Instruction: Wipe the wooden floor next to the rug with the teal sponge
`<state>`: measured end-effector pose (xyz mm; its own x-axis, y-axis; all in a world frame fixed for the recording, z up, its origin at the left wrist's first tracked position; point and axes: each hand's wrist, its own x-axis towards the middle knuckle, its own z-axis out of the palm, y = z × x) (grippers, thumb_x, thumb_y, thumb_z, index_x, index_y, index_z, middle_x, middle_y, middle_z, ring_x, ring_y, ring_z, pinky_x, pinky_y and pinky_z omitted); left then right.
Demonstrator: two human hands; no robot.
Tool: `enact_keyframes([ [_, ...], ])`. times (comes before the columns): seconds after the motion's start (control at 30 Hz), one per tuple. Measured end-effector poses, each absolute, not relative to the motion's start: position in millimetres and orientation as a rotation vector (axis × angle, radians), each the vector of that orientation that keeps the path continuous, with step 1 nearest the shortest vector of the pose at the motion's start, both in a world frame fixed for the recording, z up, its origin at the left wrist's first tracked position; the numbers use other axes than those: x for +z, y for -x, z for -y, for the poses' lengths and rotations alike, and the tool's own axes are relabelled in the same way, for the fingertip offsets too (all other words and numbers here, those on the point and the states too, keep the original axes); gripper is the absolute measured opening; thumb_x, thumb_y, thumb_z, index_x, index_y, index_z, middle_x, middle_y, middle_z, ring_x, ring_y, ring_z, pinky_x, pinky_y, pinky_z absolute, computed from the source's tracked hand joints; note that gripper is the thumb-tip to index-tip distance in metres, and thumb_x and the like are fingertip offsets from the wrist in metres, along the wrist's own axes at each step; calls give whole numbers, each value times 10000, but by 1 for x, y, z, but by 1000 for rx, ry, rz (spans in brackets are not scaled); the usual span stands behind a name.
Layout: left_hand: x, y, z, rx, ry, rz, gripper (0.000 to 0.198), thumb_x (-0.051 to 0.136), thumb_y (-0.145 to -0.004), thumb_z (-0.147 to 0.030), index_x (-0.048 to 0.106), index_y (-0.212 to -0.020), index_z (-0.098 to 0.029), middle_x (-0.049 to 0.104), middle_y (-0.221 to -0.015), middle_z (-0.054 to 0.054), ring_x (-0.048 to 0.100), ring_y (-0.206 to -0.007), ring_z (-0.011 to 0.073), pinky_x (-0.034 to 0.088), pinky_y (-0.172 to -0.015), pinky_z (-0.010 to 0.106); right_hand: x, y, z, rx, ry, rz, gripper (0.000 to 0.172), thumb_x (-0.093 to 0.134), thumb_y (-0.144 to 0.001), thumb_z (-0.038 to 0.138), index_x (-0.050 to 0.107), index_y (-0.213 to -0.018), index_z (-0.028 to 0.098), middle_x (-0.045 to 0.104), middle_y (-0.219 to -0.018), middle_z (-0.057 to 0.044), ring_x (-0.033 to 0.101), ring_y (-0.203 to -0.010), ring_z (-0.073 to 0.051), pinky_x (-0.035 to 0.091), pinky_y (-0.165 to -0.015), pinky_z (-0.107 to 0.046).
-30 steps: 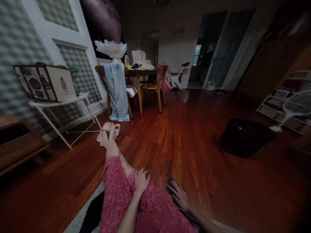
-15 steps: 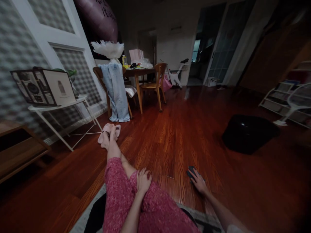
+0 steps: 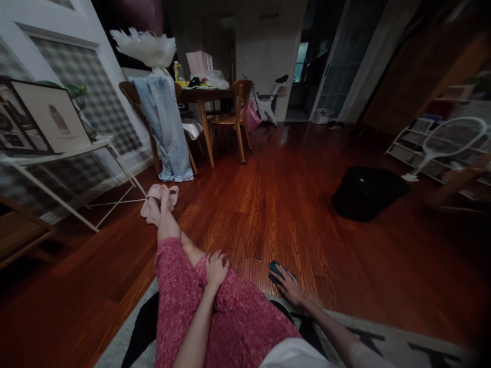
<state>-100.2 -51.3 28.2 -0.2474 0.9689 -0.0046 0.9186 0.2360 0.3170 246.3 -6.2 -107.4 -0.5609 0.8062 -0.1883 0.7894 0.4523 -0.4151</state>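
My right hand (image 3: 289, 287) lies over a dark teal cloth (image 3: 273, 267) on the reddish wood floor (image 3: 245, 220), to the right of my legs. The cloth looks folded, and part of it is hidden beneath my palm and fingers. Resting on my knee, my left hand (image 3: 217, 270) has its fingers stretched out and holds nothing. Pink trousers (image 3: 176, 296) cover my legs, which stretch forward and cross at the ankles, with pink slippers (image 3: 153, 194) on the feet.
A black bin (image 3: 368, 194) stands to the right, before a white fan-shaped object (image 3: 452, 138) and shelf. At left are a white side table (image 3: 61, 158) and a chair draped with jeans (image 3: 164, 128). A patterned rug (image 3: 356, 327) lies under me.
The view has swung right, so the room appears shifted left. My right hand and the cloth have moved slightly closer to me across the floor. My left hand stays on the knee.
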Motion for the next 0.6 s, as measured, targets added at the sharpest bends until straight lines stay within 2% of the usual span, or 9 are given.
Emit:
enact_keyframes([
  [0.17, 29, 102, 50, 351, -1792, -2296, 388, 470, -946, -303, 665, -1272, -226, 579, -1454, 81, 485, -1375, 215, 217, -1222, 442, -81, -197, -59, 748, 1583, 2663, 569, 374, -979, 383, 333, -1547, 377, 178, -1682, -4, 115, -1549, -189, 110, -1237, -482],
  [0.3, 29, 102, 49, 321, -1785, -2299, 394, 464, -948, -303, 661, -1279, -222, 559, -1476, 81, 464, -1394, 217, 221, -1221, 446, -73, -159, -88, 781, 1695, 2566, 611, 390, -970, 364, 290, -1571, 319, 133, -1688, -51, 104, -1551, -231, 103, -1229, -527],
  [0.37, 28, 102, 48, 323, -1790, -2302, 392, 464, -948, -299, 664, -1276, -220, 556, -1478, 85, 473, -1387, 220, 224, -1220, 450, -74, -152, -85, 801, 1684, 2554, 602, 390, -972, 372, 306, -1565, 316, 142, -1685, -52, 106, -1550, -237, 102, -1230, -530],
  [0.5, 26, 102, 48, 355, -1807, -2301, 385, 472, -942, -296, 673, -1262, -221, 577, -1456, 90, 493, -1370, 225, 238, -1212, 461, -87, -175, -41, 857, 1508, 2641, 530, 399, -985, 428, 395, -1513, 393, 209, -1672, 13, 133, -1546, -200, 117, -1241, -477],
  [0.6, 24, 102, 49, 366, -1819, -2311, 379, 475, -941, -297, 678, -1251, -217, 603, -1426, 98, 512, -1352, 224, 243, -1209, 459, -100, -208, 5, 903, 1286, 2692, 529, 352, -1002, 505, 384, -1518, 394, 220, -1669, 0, 150, -1544, -215, 145, -1238, -493],
])
